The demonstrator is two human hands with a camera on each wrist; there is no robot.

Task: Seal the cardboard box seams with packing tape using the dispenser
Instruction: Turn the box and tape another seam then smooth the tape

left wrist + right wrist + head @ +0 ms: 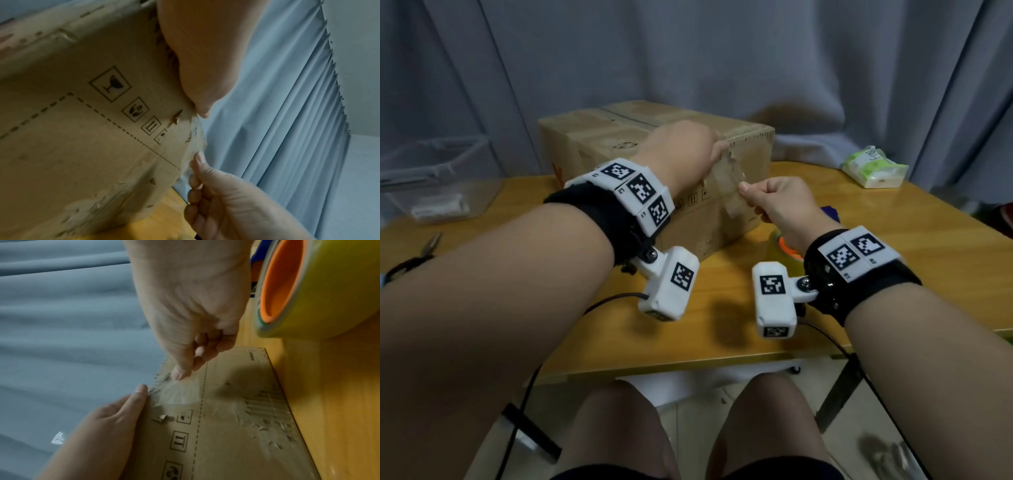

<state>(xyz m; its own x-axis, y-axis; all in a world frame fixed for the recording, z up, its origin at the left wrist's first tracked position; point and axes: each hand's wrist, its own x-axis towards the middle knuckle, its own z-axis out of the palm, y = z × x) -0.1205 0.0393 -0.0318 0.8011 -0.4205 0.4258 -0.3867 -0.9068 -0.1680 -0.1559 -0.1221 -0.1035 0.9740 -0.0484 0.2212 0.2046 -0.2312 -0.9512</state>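
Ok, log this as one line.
left hand: presses tape strip against box edge | right hand: pinches strip's lower end | tape roll: on table

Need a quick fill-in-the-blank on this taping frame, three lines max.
The right hand pinches the lower end of a clear ___ strip.
The left hand presses the strip's upper end onto the ___ box.
The roll on the table has an ___ core.
Missing: tape; cardboard; orange.
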